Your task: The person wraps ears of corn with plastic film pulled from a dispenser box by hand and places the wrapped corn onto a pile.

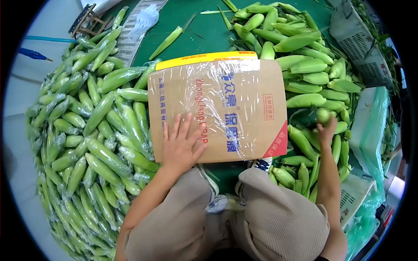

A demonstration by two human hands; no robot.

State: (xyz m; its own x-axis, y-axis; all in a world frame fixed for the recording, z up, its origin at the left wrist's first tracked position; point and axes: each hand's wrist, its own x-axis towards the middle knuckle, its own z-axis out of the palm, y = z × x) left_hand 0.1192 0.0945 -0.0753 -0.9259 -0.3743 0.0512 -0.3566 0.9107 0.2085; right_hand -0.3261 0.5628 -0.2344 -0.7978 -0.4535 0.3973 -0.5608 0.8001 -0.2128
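My left hand (179, 148) lies flat with fingers spread on a cardboard box (248, 117) printed with blue and red lettering and covered by clear film. Along the box's far edge shows a yellow printed box (209, 59). To the right, my right hand (327, 130) is closed around an ear of corn (323, 115), its end pointing toward me. Below and around that hand is a pile of unwrapped green corn ears (300, 143). On the left side lies a large heap of film-wrapped corn (106, 158).
White plastic crates (359, 52) stand at the right, with a white foam box (368, 117) and green plastic film (368, 217) nearer me. A perforated metal strip (133, 32) and a small wooden stool (89, 21) are at the upper left. A loose corn ear (167, 42) lies on the green floor (196, 19).
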